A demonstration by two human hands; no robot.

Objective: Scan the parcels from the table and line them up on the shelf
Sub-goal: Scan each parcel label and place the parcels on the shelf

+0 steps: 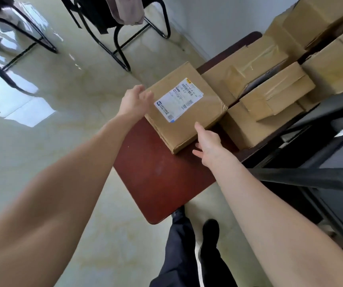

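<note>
Cardboard box [184, 106], label [179, 99] up, is sitting on the table [158, 172] edge beside other boxes [270, 96]. Both hands, left [134, 100] and right [208, 142], are flanking it, fingers spread, holding nothing, apparently readying a two-sided lift.

Both arms outstretched, fingers relaxed

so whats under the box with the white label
The labelled box lies flat on the reddish-brown table, its left edge overhanging the floor. Whatever sits directly beneath it is covered. More cardboard boxes crowd its right side.
</note>
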